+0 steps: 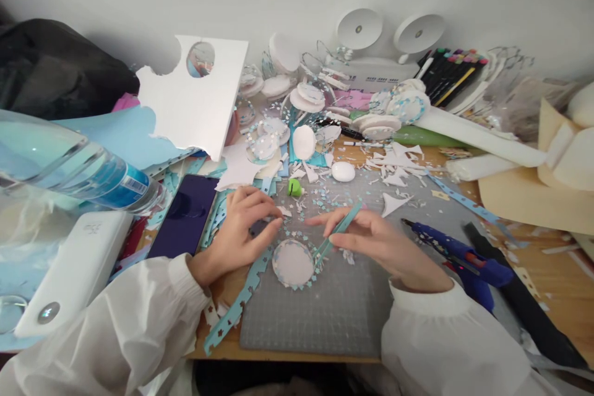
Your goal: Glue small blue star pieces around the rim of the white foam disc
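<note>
A white disc (293, 263) lies flat on the grey cutting mat (320, 322), its rim ringed with small pale-blue and white stars. My right hand (366, 235) grips teal tweezers (341, 229), whose tips point down at the disc's right edge; whether they hold a star is too small to tell. Its index finger stretches out to the left. My left hand (245, 226) hovers or rests at the disc's upper left, fingers loosely bent, thumb tip close to the index finger, with nothing visible between them. A blue strip with star-shaped punch holes (239, 306) runs beside the mat's left edge.
A blue glue gun (459, 253) lies at the right. A phone (183, 216), a white power bank (74, 272) and a tilted water bottle (78, 161) crowd the left. Decorated discs, foam scraps and a green cap (294, 187) are spread behind; markers (450, 77) stand at the back.
</note>
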`<action>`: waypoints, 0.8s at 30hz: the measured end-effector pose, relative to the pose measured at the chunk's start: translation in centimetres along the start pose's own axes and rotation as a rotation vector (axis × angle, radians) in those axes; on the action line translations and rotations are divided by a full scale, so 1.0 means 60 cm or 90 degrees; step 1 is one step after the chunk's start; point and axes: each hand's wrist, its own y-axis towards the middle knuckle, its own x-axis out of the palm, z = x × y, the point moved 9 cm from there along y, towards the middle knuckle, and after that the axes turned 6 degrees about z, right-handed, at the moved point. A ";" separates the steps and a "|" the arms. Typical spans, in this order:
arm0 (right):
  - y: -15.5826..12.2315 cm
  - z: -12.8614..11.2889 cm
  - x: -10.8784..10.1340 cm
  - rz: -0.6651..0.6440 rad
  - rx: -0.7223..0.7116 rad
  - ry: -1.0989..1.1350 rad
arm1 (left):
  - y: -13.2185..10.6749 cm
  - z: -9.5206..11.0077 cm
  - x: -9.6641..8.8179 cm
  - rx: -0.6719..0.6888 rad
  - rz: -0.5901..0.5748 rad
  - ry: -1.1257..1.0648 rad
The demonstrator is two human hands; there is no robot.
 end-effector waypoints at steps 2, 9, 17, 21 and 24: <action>-0.002 -0.016 -0.025 0.068 -0.064 0.040 | -0.004 0.006 0.017 0.028 -0.070 0.006; -0.024 -0.028 -0.155 0.464 -0.246 0.161 | -0.012 0.023 0.042 0.080 -0.174 -0.048; -0.009 -0.020 -0.141 0.481 -0.250 0.049 | -0.022 0.043 0.040 0.130 -0.214 -0.109; -0.010 -0.027 -0.128 0.482 -0.276 -0.121 | -0.013 0.031 0.027 0.099 -0.162 -0.117; -0.011 -0.026 -0.127 0.498 -0.282 -0.229 | -0.010 0.026 0.025 0.094 -0.149 -0.127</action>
